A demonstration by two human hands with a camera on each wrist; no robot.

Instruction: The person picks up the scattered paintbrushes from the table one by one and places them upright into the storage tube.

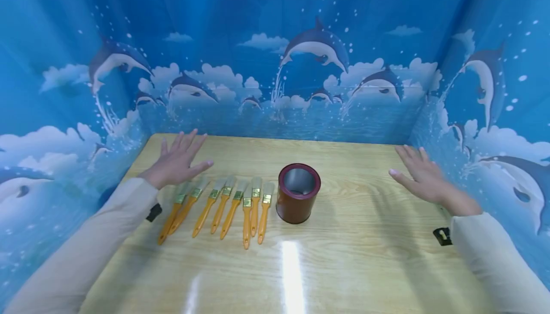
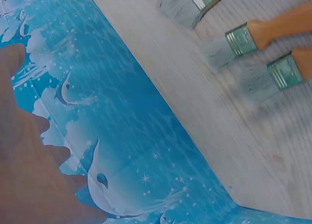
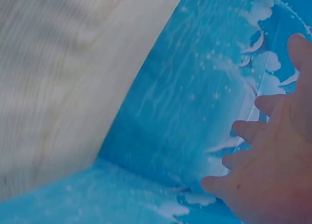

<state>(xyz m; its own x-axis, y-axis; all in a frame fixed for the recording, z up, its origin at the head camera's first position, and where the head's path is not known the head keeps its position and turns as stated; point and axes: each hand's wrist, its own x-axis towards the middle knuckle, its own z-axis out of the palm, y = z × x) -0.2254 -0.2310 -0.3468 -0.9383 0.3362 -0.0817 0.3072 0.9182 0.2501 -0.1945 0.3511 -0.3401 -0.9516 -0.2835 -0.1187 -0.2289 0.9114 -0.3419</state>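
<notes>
My left hand [image 1: 177, 158] is spread with straight fingers above the table's left side, holding nothing. Below and beside it lie several paintbrushes [image 1: 237, 200] in a row, with orange wooden handles, metal ferrules and pale bristles pointing away from me. In the left wrist view the brush ferrules [image 2: 240, 39] show at the upper right. Right of the row stands an upright dark red can [image 1: 296, 204], open at the top. My right hand [image 1: 423, 178], also spread and holding nothing, hovers over the table's right side, well apart from the can.
The light wood table [image 1: 352, 256] ends at a straight back edge. Blue curtains [image 1: 240, 13] printed with dolphins and clouds stand close behind it and along both sides. Black straps [image 1: 442, 236] show beneath the wrists.
</notes>
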